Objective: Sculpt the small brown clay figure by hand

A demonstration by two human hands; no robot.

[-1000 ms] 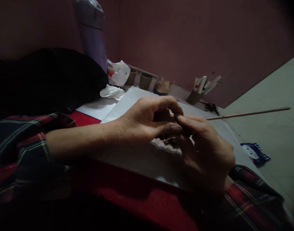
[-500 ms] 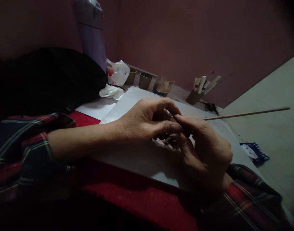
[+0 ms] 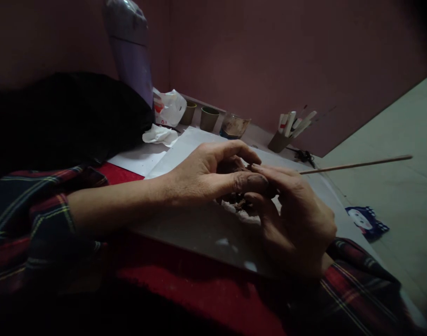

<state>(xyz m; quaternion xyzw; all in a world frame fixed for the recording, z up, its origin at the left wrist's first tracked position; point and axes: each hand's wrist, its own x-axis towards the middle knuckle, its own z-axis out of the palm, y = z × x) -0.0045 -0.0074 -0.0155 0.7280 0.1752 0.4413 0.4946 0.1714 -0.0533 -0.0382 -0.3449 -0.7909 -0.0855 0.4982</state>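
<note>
My left hand (image 3: 213,175) reaches in from the left, fingers curled over a small brown lump of clay (image 3: 238,201) that rests on a white sheet (image 3: 199,228). My right hand (image 3: 297,219) meets it from the lower right, pinching a thin wooden stick (image 3: 356,164) that points off to the right. The stick's working end is hidden between the fingers of both hands. Both sleeves are dark plaid.
A red cloth (image 3: 206,289) lies under the sheet. At the back stand a purple container (image 3: 131,51), a white plastic bag (image 3: 169,107), crumpled tissue (image 3: 159,134), two paper cups (image 3: 209,119), a glass of brown water (image 3: 234,126) and a cup of tools (image 3: 286,130). Black fabric (image 3: 66,116) is heaped on the left.
Both hands have shifted slightly left and closer together over the clay. The stick has stayed at nearly the same angle.
</note>
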